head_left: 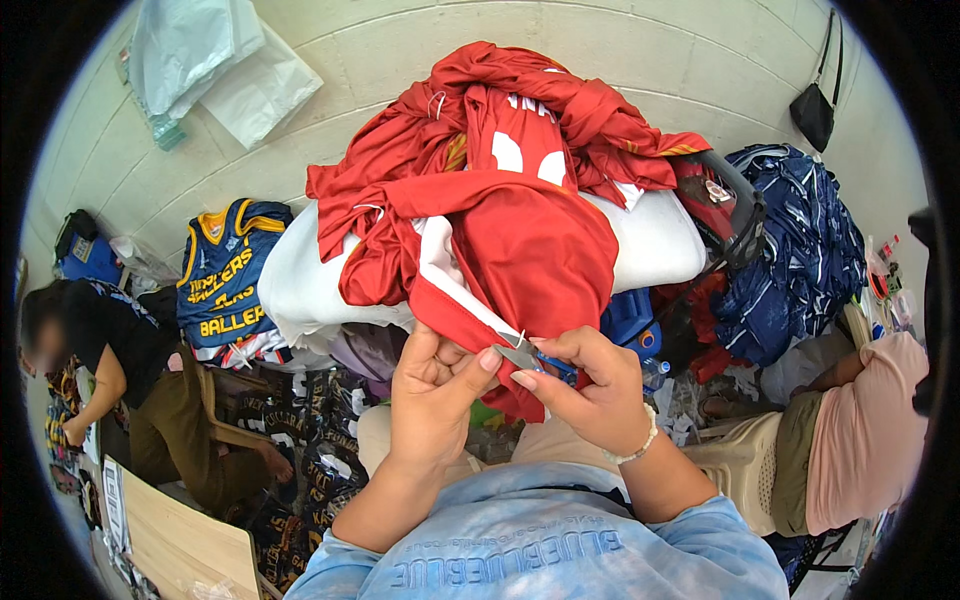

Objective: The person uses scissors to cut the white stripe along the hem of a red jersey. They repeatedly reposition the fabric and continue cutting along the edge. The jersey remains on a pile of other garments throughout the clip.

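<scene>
A red jersey with white trim [520, 240] hangs down from a heap of red garments [500, 120] on a white bundle [660, 240]. My left hand [435, 385] pinches the jersey's lower hem from the left. My right hand [590, 385], with a beaded bracelet on the wrist, holds small blue-handled snips [530, 357] with the metal tip against the same hem. Both hands meet at the hem, just in front of my chest.
A blue and yellow jersey [222, 275] hangs over a chair at left, beside a seated person in black [120, 350]. A person in a pink top [860, 430] sits at right. Dark blue garments [800, 260] are piled right; black printed clothes [320, 440] lie on the floor.
</scene>
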Demonstrator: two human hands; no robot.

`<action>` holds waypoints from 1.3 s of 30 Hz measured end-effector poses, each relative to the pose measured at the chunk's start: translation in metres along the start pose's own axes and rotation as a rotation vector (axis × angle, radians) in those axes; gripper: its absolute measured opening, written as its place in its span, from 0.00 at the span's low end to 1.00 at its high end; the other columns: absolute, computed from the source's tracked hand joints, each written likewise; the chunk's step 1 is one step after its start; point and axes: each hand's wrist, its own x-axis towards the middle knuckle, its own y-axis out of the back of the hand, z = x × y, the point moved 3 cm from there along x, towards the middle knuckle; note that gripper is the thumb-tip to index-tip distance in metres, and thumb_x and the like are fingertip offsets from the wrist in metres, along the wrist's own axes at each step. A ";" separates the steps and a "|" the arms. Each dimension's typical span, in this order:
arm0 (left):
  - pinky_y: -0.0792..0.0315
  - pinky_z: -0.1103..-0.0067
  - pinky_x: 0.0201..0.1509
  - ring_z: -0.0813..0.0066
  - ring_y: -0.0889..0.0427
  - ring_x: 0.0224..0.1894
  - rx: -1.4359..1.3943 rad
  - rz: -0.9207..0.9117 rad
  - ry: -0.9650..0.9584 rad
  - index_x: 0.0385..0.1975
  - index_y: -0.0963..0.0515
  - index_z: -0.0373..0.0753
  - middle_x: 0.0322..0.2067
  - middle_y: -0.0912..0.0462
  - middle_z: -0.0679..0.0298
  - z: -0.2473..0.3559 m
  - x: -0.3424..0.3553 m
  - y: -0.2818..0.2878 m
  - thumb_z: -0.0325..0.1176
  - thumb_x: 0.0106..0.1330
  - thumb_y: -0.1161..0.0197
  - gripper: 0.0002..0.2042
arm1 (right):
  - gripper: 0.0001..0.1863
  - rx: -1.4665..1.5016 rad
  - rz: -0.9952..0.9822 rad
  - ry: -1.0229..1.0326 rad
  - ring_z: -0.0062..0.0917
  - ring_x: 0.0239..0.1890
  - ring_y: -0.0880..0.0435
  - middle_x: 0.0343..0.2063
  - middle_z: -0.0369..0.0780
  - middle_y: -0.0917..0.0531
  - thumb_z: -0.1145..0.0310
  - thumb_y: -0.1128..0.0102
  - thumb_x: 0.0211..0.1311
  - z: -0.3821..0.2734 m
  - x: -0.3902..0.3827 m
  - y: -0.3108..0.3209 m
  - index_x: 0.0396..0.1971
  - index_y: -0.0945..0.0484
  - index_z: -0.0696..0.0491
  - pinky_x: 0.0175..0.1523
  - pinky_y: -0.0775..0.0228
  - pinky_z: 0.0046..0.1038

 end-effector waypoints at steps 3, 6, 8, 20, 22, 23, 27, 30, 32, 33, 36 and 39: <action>0.26 0.78 0.54 0.74 0.21 0.49 0.027 0.008 0.021 0.65 0.43 0.35 0.47 0.21 0.59 -0.001 -0.001 0.002 0.17 0.63 0.42 0.30 | 0.14 0.000 -0.003 -0.031 0.16 0.27 0.20 0.27 0.38 0.17 0.71 0.26 0.49 0.003 -0.001 -0.002 0.35 0.20 0.60 0.33 0.30 0.18; 0.27 0.78 0.54 0.74 0.20 0.49 -0.002 -0.007 0.029 0.66 0.43 0.35 0.47 0.21 0.60 -0.002 -0.002 0.003 0.16 0.63 0.43 0.30 | 0.14 0.003 -0.012 -0.059 0.15 0.26 0.21 0.26 0.37 0.18 0.72 0.26 0.49 0.005 -0.001 -0.004 0.34 0.20 0.59 0.32 0.31 0.18; 0.26 0.82 0.42 0.76 0.19 0.43 0.012 0.012 -0.014 0.63 0.40 0.35 0.45 0.20 0.59 -0.003 -0.002 0.002 0.17 0.62 0.41 0.28 | 0.14 0.006 -0.007 -0.046 0.15 0.26 0.22 0.26 0.37 0.18 0.72 0.26 0.49 0.003 -0.001 -0.003 0.34 0.20 0.59 0.31 0.31 0.18; 0.24 0.79 0.44 0.74 0.19 0.44 0.085 -0.005 -0.051 0.61 0.40 0.36 0.44 0.20 0.57 -0.007 -0.003 0.003 0.16 0.62 0.42 0.27 | 0.11 -0.069 -0.007 -0.015 0.18 0.26 0.18 0.27 0.41 0.16 0.71 0.31 0.54 0.002 0.001 -0.004 0.34 0.21 0.59 0.31 0.28 0.20; 0.23 0.78 0.44 0.73 0.18 0.44 0.077 -0.004 -0.043 0.62 0.42 0.37 0.43 0.19 0.58 -0.007 -0.002 0.004 0.16 0.62 0.43 0.28 | 0.10 -0.052 -0.026 -0.054 0.19 0.27 0.17 0.27 0.43 0.15 0.71 0.32 0.56 0.005 0.000 -0.004 0.35 0.21 0.60 0.32 0.26 0.21; 0.23 0.78 0.45 0.73 0.18 0.44 0.075 -0.005 -0.038 0.63 0.43 0.37 0.43 0.20 0.58 -0.008 -0.001 0.004 0.16 0.62 0.43 0.29 | 0.10 -0.038 -0.029 -0.070 0.19 0.27 0.16 0.27 0.43 0.15 0.71 0.32 0.56 0.006 -0.001 -0.004 0.35 0.21 0.60 0.32 0.26 0.22; 0.23 0.78 0.44 0.71 0.19 0.46 0.062 -0.017 -0.033 0.65 0.47 0.39 0.45 0.21 0.57 -0.011 -0.001 0.004 0.15 0.62 0.43 0.32 | 0.11 -0.050 -0.010 -0.060 0.15 0.26 0.19 0.27 0.41 0.15 0.70 0.32 0.56 0.010 -0.002 -0.005 0.34 0.22 0.59 0.31 0.28 0.20; 0.22 0.77 0.46 0.70 0.20 0.49 0.052 -0.009 -0.025 0.66 0.48 0.40 0.49 0.23 0.57 -0.010 0.001 0.004 0.15 0.62 0.43 0.33 | 0.10 0.144 0.036 -0.157 0.11 0.24 0.25 0.23 0.35 0.18 0.69 0.31 0.56 0.017 -0.003 -0.008 0.32 0.22 0.58 0.29 0.32 0.18; 0.22 0.76 0.48 0.70 0.21 0.50 0.049 -0.009 -0.022 0.67 0.48 0.40 0.50 0.24 0.57 -0.010 0.001 0.004 0.15 0.62 0.43 0.34 | 0.10 0.365 0.031 -0.218 0.09 0.24 0.29 0.21 0.32 0.21 0.69 0.30 0.56 0.022 -0.004 -0.013 0.30 0.23 0.57 0.28 0.36 0.16; 0.22 0.75 0.49 0.70 0.21 0.51 0.048 -0.008 -0.019 0.67 0.48 0.40 0.51 0.24 0.57 -0.010 0.000 0.004 0.15 0.62 0.43 0.34 | 0.11 0.433 0.013 -0.247 0.09 0.23 0.31 0.20 0.31 0.23 0.69 0.30 0.55 0.024 -0.005 -0.014 0.29 0.24 0.57 0.28 0.38 0.16; 0.23 0.75 0.51 0.71 0.21 0.51 0.038 0.007 -0.014 0.67 0.49 0.41 0.51 0.24 0.58 -0.009 0.003 0.006 0.15 0.62 0.44 0.34 | 0.12 0.170 -0.114 -0.263 0.09 0.24 0.33 0.21 0.30 0.25 0.69 0.30 0.55 0.031 -0.005 -0.013 0.32 0.26 0.57 0.28 0.40 0.16; 0.23 0.75 0.51 0.72 0.21 0.50 -0.056 0.082 -0.053 0.68 0.50 0.41 0.51 0.24 0.59 -0.007 0.008 0.013 0.16 0.63 0.45 0.34 | 0.13 0.196 -0.159 -0.272 0.09 0.24 0.33 0.22 0.31 0.24 0.70 0.31 0.55 0.035 -0.007 -0.011 0.35 0.26 0.57 0.28 0.40 0.16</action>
